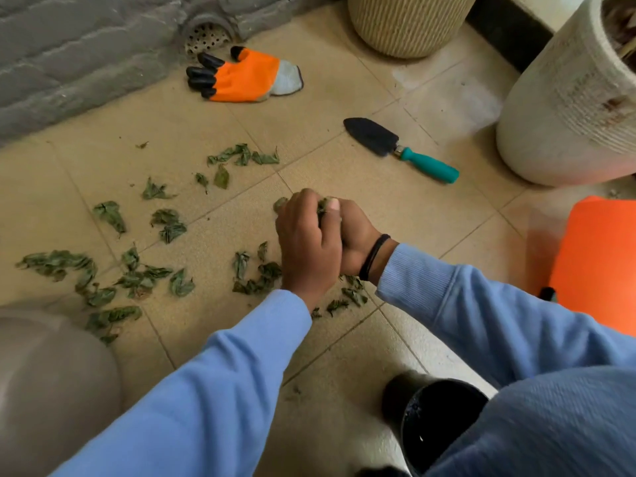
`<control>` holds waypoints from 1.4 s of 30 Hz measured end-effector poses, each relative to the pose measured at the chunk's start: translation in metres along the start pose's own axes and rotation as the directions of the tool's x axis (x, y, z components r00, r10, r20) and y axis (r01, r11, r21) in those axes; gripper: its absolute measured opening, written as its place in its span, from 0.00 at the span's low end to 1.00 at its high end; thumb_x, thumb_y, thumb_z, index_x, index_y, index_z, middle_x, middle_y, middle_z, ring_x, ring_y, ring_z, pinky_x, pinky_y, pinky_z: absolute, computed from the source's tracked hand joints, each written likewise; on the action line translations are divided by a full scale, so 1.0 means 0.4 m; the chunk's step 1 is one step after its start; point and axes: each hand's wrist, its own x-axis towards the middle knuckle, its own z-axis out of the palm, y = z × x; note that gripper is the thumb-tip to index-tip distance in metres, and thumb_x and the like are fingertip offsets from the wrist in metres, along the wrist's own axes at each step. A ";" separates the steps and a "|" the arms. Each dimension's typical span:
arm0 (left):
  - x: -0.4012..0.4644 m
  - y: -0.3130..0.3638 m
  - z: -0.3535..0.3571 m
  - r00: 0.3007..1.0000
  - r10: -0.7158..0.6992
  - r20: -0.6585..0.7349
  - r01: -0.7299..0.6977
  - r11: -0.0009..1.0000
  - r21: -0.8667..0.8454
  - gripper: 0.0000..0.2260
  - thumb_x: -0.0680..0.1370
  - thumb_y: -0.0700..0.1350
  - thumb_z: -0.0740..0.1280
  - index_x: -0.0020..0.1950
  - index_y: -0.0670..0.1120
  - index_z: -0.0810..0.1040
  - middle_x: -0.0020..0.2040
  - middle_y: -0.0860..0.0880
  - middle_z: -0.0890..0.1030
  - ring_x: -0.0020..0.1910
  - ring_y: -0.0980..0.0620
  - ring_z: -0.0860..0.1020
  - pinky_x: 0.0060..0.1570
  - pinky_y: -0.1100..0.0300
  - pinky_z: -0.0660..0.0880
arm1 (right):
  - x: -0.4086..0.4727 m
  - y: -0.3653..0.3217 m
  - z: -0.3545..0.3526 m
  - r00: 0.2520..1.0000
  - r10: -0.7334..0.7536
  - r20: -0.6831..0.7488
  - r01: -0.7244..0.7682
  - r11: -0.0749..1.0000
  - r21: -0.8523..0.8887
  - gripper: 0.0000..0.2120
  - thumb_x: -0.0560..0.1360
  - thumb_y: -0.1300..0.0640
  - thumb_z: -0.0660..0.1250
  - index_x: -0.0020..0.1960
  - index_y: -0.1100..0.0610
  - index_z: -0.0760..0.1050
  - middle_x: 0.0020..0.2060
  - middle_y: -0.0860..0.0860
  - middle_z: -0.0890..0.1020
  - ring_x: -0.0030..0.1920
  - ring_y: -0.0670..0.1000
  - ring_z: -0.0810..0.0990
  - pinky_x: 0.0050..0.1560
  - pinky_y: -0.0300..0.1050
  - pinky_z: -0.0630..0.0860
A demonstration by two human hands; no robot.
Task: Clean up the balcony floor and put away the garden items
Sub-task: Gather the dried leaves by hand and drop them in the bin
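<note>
Left hand (308,242): fingers curled down over a clump of green leaves, pressed against the right hand, at the middle of the floor.
Right hand (347,235): cupped under and around the same clump of leaves (323,205), thumb on top pinning it; a dark band sits on the wrist.
Sleeves: both arms in light blue, coming in from the near edge and the right.
Scattered leaves (137,273): wilted green bits spread over the tiles to the left of the hands and near them, with a few just under the wrists.
Floor (344,160): beige tiles with visible grout lines.
Trowel (401,149): black blade, teal handle, lying flat on the floor beyond the hands and to the right.
Glove (246,75): orange with black fingertips and a grey cuff, lying flat at the far side, just beside a round drain grate (206,37) at the foot of the grey wall.
Ribbed planter (409,22): cream, standing at the far side.
White planter (568,98): large, stained, at the far right, near the trowel handle.
Orange object (599,256): flat, at the right edge; I cannot tell what it is.
Black pot (433,421): near right, beside the person's knee.
Grey rounded object (51,383): near left corner, blurred.
</note>
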 end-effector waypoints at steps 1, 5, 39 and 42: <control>0.002 0.003 0.008 1.000 0.010 0.009 -0.011 0.998 0.070 0.11 0.82 0.49 0.58 0.45 0.45 0.72 0.42 0.49 0.74 0.45 0.48 0.70 0.45 0.54 0.64 | -0.002 -0.002 0.000 0.995 0.045 0.087 -0.059 0.985 0.160 0.15 0.84 0.60 0.51 0.42 0.58 0.70 0.25 0.47 0.80 0.28 0.44 0.80 0.33 0.34 0.77; 0.016 -0.004 0.009 0.996 0.087 0.006 -0.085 0.956 0.281 0.09 0.79 0.50 0.59 0.46 0.46 0.74 0.50 0.47 0.74 0.51 0.45 0.70 0.49 0.51 0.63 | -0.027 0.009 0.011 0.986 -0.032 0.164 0.020 0.997 0.073 0.09 0.81 0.61 0.56 0.44 0.58 0.71 0.34 0.49 0.79 0.35 0.45 0.78 0.41 0.35 0.75; -0.020 -0.096 -0.112 0.902 0.198 0.384 -0.334 0.885 0.326 0.35 0.80 0.66 0.55 0.82 0.48 0.59 0.79 0.38 0.61 0.76 0.41 0.64 0.71 0.45 0.60 | 0.006 -0.036 -0.011 0.959 -0.218 -0.181 0.158 0.941 -0.299 0.16 0.81 0.49 0.62 0.37 0.54 0.71 0.29 0.49 0.70 0.24 0.46 0.66 0.22 0.37 0.61; -0.079 -0.155 -0.183 0.924 0.198 0.326 -0.322 0.862 0.391 0.42 0.75 0.73 0.56 0.81 0.48 0.61 0.79 0.39 0.62 0.77 0.40 0.62 0.73 0.44 0.56 | 0.007 -0.056 -0.025 0.940 -0.227 -0.253 0.152 0.947 -0.284 0.17 0.82 0.48 0.61 0.36 0.53 0.69 0.28 0.47 0.69 0.23 0.45 0.64 0.25 0.36 0.56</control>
